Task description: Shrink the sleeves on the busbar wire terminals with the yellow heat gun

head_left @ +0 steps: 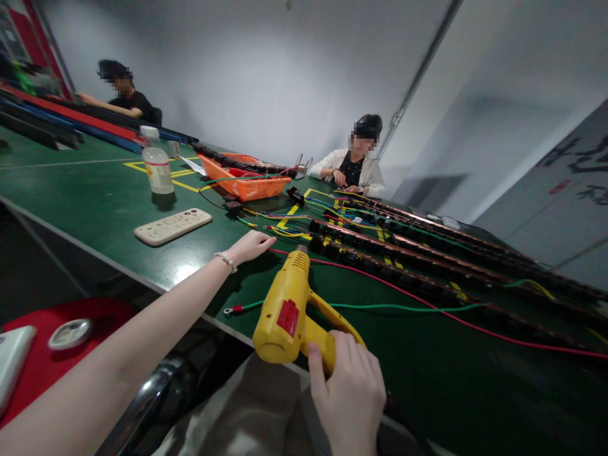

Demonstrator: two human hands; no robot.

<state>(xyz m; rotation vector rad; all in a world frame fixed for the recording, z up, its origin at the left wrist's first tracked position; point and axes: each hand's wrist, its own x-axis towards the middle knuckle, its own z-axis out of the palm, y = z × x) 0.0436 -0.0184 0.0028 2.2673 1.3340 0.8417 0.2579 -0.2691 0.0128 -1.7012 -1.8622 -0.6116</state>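
The heat gun (280, 310) has a smooth, lightly glossy plastic body with a metal nozzle (303, 249). The tabletop (114, 196) is smooth and shiny, the basket (266, 189) perforated plastic, the chair tube (154, 383) polished metal.

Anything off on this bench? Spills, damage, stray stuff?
No spill or damage stands out. A capped bottle and a beige phone-like item sit on the green table near the wires; they look personal, so slightly out of place. The yellow heat gun in the right hand looks intact.

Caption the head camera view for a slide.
At a flat green table, the bare right hand grips a yellow, pistol-shaped heat gun; the bare left hand is outstretched near thin multicoloured wires.
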